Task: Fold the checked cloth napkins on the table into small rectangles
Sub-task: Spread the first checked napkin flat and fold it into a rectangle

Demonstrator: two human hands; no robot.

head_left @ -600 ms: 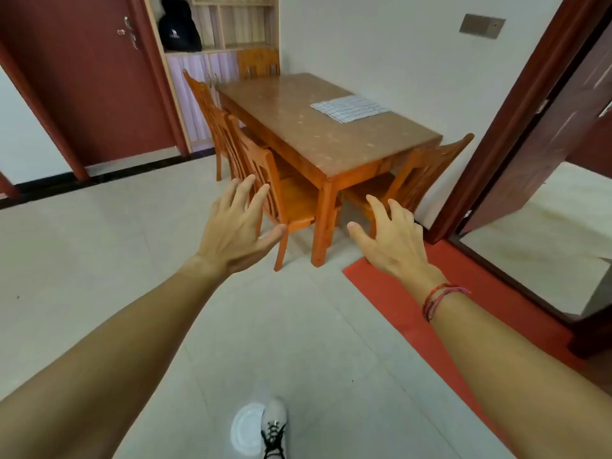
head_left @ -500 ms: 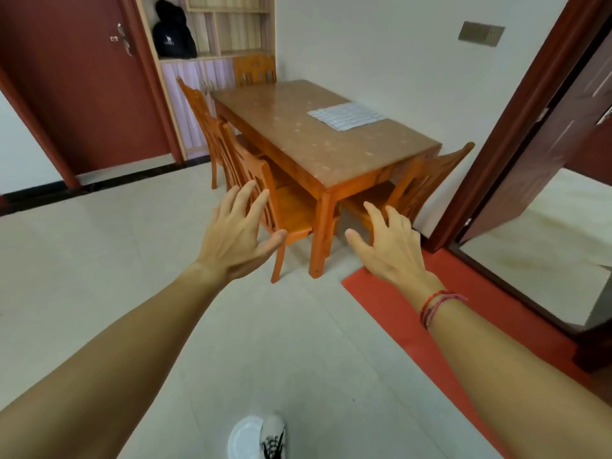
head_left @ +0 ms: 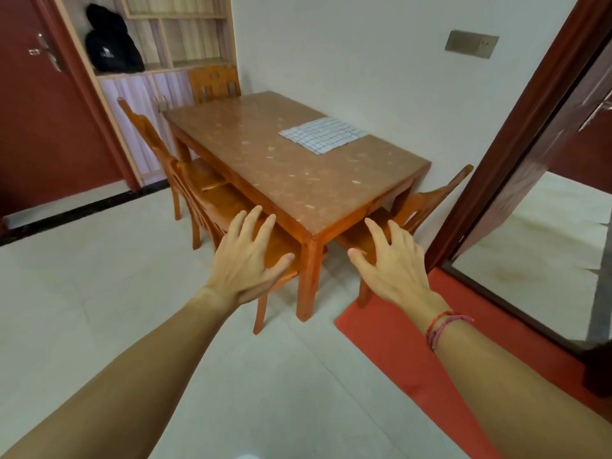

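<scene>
Checked blue-and-white, the napkin (head_left: 324, 134) lay flat near the far right edge of the surface (head_left: 265, 167), close to the wall, and nothing touched it. Whether it was one cloth or a small stack, the view did not show.

Over the last half second you had closed on the table: it filled more of the view, its near corner sat just beyond your fingertips, and the shoe that showed below had dropped out of sight. Your left hand (head_left: 248, 260) and right hand (head_left: 390, 263) were both held out, palms down, fingers spread, each grip loose and empty. The left one hung over the chair (head_left: 212, 207) on the left side, the right one over the chair (head_left: 427, 203) at the near end.

For the task, that meant you were nearly there but no folding had begun. The napkin was well apart from both hands, so I judged you would need to step round the near corner, or lean across, before you could take an edge.
</scene>
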